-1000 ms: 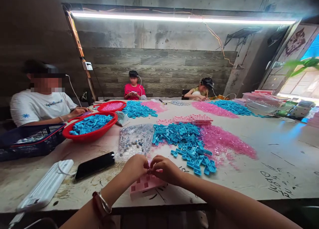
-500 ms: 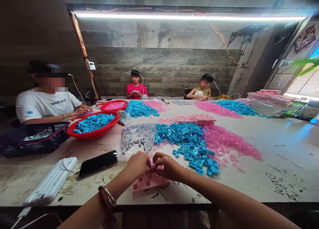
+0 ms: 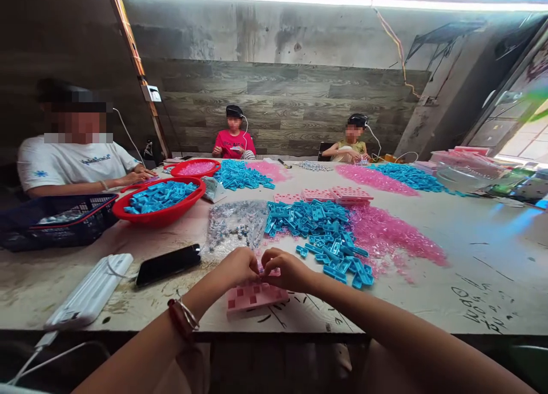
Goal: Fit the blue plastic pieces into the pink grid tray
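A pink tray with square pockets (image 3: 252, 298) lies flat near the front edge of the table. Over its far side, my left hand (image 3: 242, 265) and my right hand (image 3: 285, 270) meet with bent, closed fingertips. Whatever small piece they pinch is hidden by the fingers. Just beyond them rests a clear plastic bag of small metallic parts (image 3: 235, 225). A heap of blue plastic pieces (image 3: 314, 228) spreads behind my right hand, and a pile of clear pink pieces (image 3: 398, 234) adjoins it on the right.
To the left are a black phone (image 3: 168, 264), a white power bank (image 3: 91, 291), a red basin of blue pieces (image 3: 162, 218) and a dark basket (image 3: 55, 237). Stacked pink trays (image 3: 353, 196) stand behind the blue heap. Three people sit around the table's far and left sides.
The camera view has tilted down, so the scene sits higher in the picture. My hands stay together over the pink tray, with little change in their fingers.
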The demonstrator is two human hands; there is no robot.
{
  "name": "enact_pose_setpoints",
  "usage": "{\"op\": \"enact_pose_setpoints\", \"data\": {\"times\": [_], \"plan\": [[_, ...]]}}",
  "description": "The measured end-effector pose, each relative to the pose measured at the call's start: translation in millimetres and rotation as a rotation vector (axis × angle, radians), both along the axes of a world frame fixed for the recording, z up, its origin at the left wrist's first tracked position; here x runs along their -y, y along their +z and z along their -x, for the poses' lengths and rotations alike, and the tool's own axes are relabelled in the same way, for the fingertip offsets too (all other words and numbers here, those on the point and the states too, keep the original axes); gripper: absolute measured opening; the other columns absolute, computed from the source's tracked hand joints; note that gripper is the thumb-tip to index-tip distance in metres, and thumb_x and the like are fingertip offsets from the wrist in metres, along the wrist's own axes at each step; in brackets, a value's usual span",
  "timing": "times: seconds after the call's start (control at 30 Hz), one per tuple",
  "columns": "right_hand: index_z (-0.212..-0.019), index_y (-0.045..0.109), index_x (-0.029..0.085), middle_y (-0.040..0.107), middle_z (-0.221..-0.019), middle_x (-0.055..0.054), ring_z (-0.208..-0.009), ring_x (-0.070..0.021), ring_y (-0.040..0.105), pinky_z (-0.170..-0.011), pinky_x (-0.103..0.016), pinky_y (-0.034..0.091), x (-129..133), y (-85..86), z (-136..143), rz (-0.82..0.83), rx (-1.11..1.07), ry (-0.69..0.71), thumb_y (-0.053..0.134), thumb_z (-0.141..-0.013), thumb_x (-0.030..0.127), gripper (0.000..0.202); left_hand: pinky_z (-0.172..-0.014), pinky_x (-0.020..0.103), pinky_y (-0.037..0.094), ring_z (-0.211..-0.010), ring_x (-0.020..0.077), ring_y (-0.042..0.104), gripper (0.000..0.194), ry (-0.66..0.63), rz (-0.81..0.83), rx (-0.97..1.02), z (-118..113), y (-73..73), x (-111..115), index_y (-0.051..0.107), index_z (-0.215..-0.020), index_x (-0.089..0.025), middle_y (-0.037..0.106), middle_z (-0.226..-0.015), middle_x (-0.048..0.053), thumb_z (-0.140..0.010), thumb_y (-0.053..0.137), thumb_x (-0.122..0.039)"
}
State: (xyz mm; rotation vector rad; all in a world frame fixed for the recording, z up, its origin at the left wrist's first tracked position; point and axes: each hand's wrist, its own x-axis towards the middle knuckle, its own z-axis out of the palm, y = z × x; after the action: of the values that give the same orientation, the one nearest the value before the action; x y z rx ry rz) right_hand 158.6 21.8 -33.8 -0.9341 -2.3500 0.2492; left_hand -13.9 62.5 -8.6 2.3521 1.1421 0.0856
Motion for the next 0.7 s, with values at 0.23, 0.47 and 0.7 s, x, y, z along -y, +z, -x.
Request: {"op": "enact_pose_setpoints", "data": {"times": [0.23, 0.47, 0.7], "plan": [[-0.066, 0.069, 0.019, 0.061, -0.076, -0.003, -0.069, -0.0116, 0.056, -0.061, -0.022, 0.044, -0.9, 5.7, -1.2, 0.046, -0.007, 0.014, 0.068, -0.07, 0.022, 0.006, -0.045, 0.019, 0.026, -0.046, 0.0077, 0.04, 0.017, -0.044, 0.031, 0.039, 5.1, 0.8, -3.4, 0.071, -0.063, -0.011, 0.051, -0.046, -0.002, -0.062, 0.058, -0.023], [-0.071, 0.071, 0.02, 0.062, -0.077, -0.003, -0.071, -0.0119, 0.056, -0.063, -0.023, 0.044, 1.0, 5.0, 0.4, 0.05, 0.009, 0.002, 0.067, -0.071, 0.02, 0.003, -0.049, 0.018, 0.032, -0.051, 0.0094, 0.049, 0.019, -0.095, 0.062, 0.063, 12.4, 2.1, -5.8, 0.072, -0.07, -0.013, 0.06, -0.053, 0.0, -0.064, 0.056, -0.022], [-0.074, 0.07, 0.019, 0.063, -0.077, -0.003, -0.073, -0.0128, 0.056, -0.066, -0.023, 0.045, 5.5, 8.1, 4.3, 0.03, 0.041, 0.003, 0.064, -0.07, 0.014, 0.008, -0.051, 0.019, 0.036, -0.059, 0.0131, 0.058, 0.021, -0.051, 0.086, 0.034, 10.1, 8.2, -2.9, 0.073, -0.076, -0.014, 0.068, -0.063, 0.002, -0.064, 0.057, -0.021]]}}
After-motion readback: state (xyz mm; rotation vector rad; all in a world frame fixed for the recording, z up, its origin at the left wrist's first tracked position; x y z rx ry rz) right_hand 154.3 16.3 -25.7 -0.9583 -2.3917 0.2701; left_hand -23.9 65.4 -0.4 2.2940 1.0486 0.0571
